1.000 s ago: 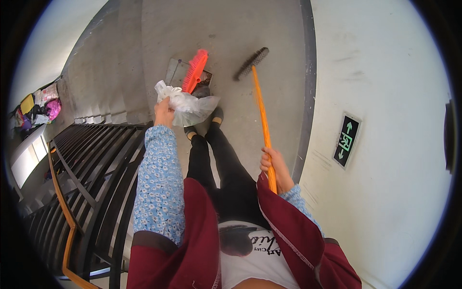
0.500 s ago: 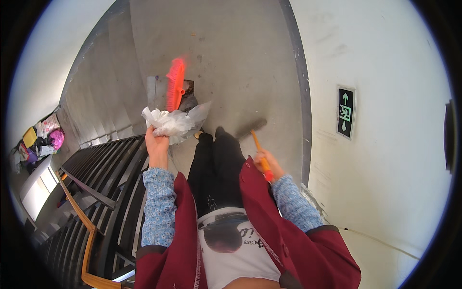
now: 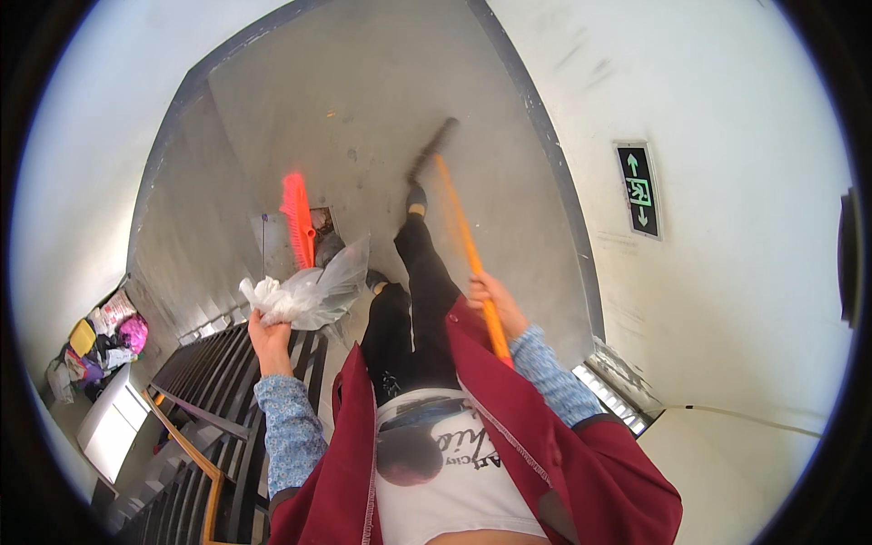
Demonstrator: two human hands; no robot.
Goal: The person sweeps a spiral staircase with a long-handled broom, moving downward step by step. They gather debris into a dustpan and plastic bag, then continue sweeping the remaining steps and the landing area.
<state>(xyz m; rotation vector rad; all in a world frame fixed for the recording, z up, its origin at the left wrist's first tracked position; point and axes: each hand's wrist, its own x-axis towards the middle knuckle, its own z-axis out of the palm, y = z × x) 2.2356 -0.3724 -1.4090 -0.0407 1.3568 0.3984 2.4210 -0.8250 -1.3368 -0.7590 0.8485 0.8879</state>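
My left hand (image 3: pixel 270 343) is closed on a crumpled, whitish clear plastic bag (image 3: pixel 318 295) at the left of the middle. Just beyond the bag, a red broom head (image 3: pixel 298 218) stands over a greyish dustpan (image 3: pixel 272 238) with dark debris at its right side. The bag covers their lower parts, so I cannot tell whether this hand also grips a handle. My right hand (image 3: pixel 498 304) is wrapped round the orange pole of a broom (image 3: pixel 461 213). Its narrow dark head (image 3: pixel 433 150) is blurred and lies on or just above the floor, ahead of my right foot.
A black railing with a wooden handrail (image 3: pixel 186 443) runs along my left. Beyond it lies a heap of bags and cloths (image 3: pixel 100 341). The grey floor (image 3: pixel 381 82) bears a small scrap (image 3: pixel 331 114). A white wall with a green-and-black exit sign (image 3: pixel 639 191) stands at right.
The broom in my right hand has swung forward, showing more of its pole. My right foot has stepped ahead. The bag, red broom head and dustpan sit lower and further left in view.
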